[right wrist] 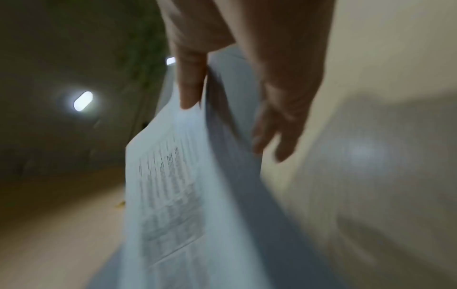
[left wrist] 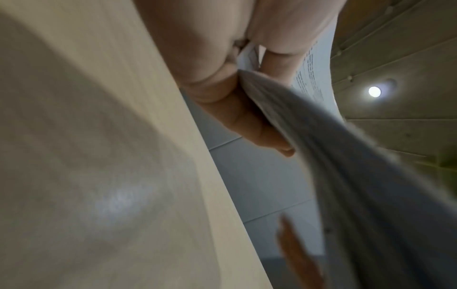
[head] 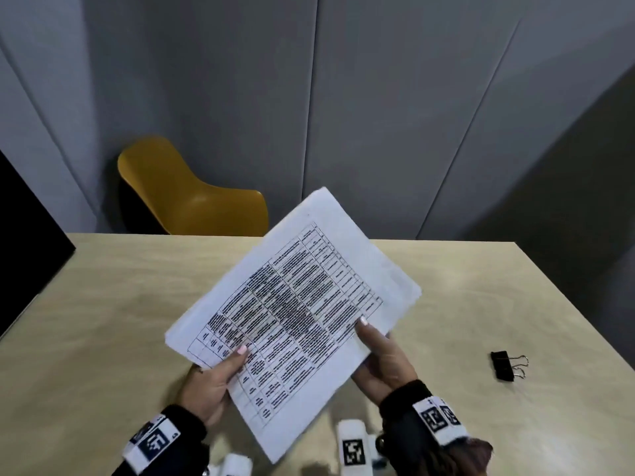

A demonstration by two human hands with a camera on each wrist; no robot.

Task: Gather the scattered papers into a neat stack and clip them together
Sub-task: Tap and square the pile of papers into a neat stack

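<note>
A stack of white papers (head: 292, 310) with a printed table on top is held tilted above the table, its far corner pointing up and away. My left hand (head: 220, 376) pinches its near left edge, thumb on top and fingers underneath. My right hand (head: 381, 355) pinches the right edge the same way. The left wrist view shows the left hand's fingers (left wrist: 237, 109) under the sheets (left wrist: 358, 176). In the right wrist view a thumb (right wrist: 190, 82) presses on the printed papers (right wrist: 178, 195), with the other fingers (right wrist: 279, 129) behind. A black binder clip (head: 507, 365) lies on the table to the right.
The light wooden table (head: 103, 321) ends at a far edge, with a yellow chair (head: 182, 194) behind it and grey wall panels beyond. A dark panel (head: 27, 242) stands at the left. White tagged objects (head: 354, 444) show near the table's front edge.
</note>
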